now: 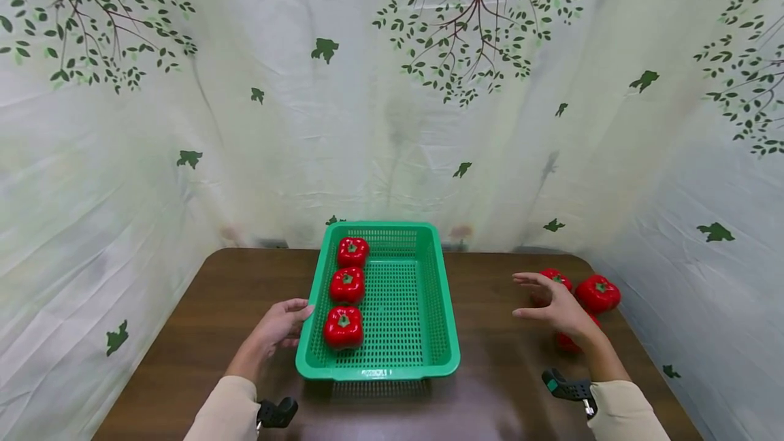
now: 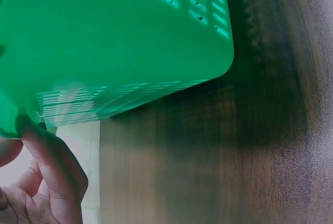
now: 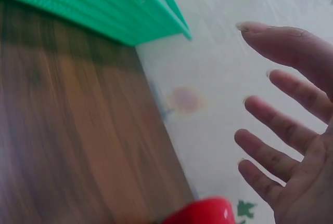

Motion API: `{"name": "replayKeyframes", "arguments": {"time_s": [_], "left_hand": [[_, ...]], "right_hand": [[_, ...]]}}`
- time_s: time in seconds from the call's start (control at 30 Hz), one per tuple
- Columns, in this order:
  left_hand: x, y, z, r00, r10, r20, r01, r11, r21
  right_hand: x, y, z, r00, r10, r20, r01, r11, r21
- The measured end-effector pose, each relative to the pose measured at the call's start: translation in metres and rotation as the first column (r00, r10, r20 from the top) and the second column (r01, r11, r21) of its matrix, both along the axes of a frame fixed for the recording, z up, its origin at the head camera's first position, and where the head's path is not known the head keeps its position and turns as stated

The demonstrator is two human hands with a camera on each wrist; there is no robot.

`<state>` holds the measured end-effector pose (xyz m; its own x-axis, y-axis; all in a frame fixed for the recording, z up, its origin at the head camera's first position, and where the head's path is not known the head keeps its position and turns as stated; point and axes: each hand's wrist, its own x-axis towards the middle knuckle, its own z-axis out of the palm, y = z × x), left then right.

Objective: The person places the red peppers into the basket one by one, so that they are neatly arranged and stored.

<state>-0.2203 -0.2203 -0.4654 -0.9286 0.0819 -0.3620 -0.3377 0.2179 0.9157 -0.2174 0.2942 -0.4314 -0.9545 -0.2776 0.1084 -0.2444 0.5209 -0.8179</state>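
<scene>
A green plastic basket (image 1: 449, 318) with slotted walls stands at the middle of the table. My left hand (image 1: 283, 327) holds its left rim, and in the left wrist view the fingers (image 2: 49, 156) bend at the rim's edge. Three red bell peppers (image 1: 346, 286) sit in a row along the basket's left side. On the right, my right hand (image 1: 554, 305) is spread with thumb and fingers apart, nothing between them. It overlaps a red bell pepper (image 1: 559, 278) in the head view. Another bell pepper (image 1: 598, 293) lies just right of it, and more red shows partly hidden under the wrist.
The brown wooden table (image 1: 490, 359) has its back edge near a pale curtain (image 1: 392, 121) printed with branches and leaves. This cloth also hangs along both sides. Black straps with small devices (image 1: 277, 414) sit at both wrists.
</scene>
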Motion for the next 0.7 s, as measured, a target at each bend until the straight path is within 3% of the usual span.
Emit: {"name": "replayKeyframes", "arguments": {"time_s": [0.3, 0.7], "left_hand": [[-0.002, -0.001, -0.001, 1.000, 0.000, 0.007, 0.000, 1.000, -0.001], [-0.001, -0.001, 0.000, 1.000, -0.003, 0.009, 0.003, 1.000, -0.003]], "right_hand": [[0.013, 0.036, -0.002, 0.995, -0.086, -0.048, 0.089, 0.995, 0.054], [0.027, 0.068, -0.014, 0.978, -0.209, -0.019, 0.210, 0.972, 0.103]]}}
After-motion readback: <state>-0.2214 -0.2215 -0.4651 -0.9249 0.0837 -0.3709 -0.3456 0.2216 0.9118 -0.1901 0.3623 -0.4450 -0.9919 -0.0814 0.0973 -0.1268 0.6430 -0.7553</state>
